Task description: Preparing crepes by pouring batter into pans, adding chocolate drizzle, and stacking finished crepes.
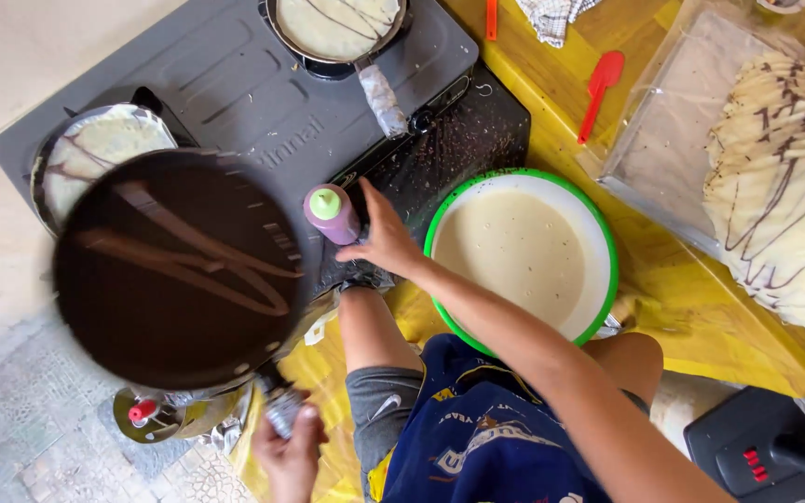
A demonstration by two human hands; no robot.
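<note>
Biggest item is the yellow surface (pixel 561 140), glossy and crumpled like a plastic sheet, w/ a grey two-burner stove (pixel 235 84) set on its left part. At far right a clear plastic tray (pixel 663 140) carries a stack of pale thin crepes (pixel 784 186) streaked w/ dark choc lines — likely parked away from the heat. Next in size: a round black non-stick pan (pixel 174 270), lifted off the stove and tilted toward the camera, brown drizzle lines looped across its inside; the left hand (pixel 291 452) has its grip clenched round the foil-wrapped handle (pixel 281 405) at bottom, prob. foil to keep heat off the palm. The pan looks blurred, so it's moving or just close to the lens. Under its upper left edge a second pan (pixel 95 154) sits on the left burner w/ pale batter and dark lines; a third pan (pixel 337 26) sits on the back burner, same filling, handle also wrapped. Centre-right, a round bowl (pixel 607 242) w/ green rim, full of smooth cream batter w/ small bubbles — near the stove, within easy reach. The right hand (pixel 386 240) reaches to a small purple squeeze bottle (pixel 330 212) w/ green cap, standing upright at the stove's front edge; fingers touch its side, grip not fully closed as far as I can tell. Smaller bits: a red spatula (pixel 600 91) flat on the surface, a checked cloth (pixel 552 17) at the top.
</note>
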